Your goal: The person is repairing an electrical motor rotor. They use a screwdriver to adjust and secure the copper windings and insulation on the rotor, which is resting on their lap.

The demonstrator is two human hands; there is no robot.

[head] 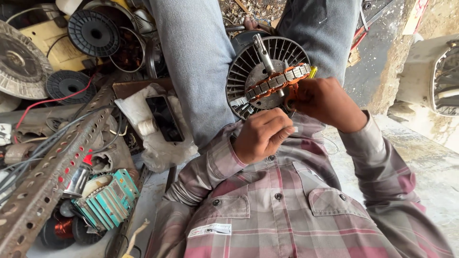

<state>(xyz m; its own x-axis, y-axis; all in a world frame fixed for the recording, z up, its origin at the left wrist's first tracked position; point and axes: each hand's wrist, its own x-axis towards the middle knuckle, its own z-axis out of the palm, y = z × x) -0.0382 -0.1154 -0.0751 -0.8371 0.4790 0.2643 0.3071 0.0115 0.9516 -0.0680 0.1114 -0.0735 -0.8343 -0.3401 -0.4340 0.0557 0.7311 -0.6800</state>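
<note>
A round grey finned motor housing [239,71] with a steel shaft [262,48] rests against my jeans-clad legs. Across it lies a stator [275,82] with copper-coloured windings and grey slots. My left hand [262,134] is just below the stator, its fingers pinched together at the winding's lower edge; what they pinch is too small to tell. At the stator's right end, my right hand [326,102] grips a small tool with an orange part [290,97] and a yellow tip [312,71]. I wear a plaid shirt.
Left of my legs lies clutter: a rusty perforated angle bar [48,177], black wire spools [93,33], a teal finned block [111,198], a phone in a plastic bag [165,119] and a copper wire reel [62,227]. A white fan grille [447,81] is at right.
</note>
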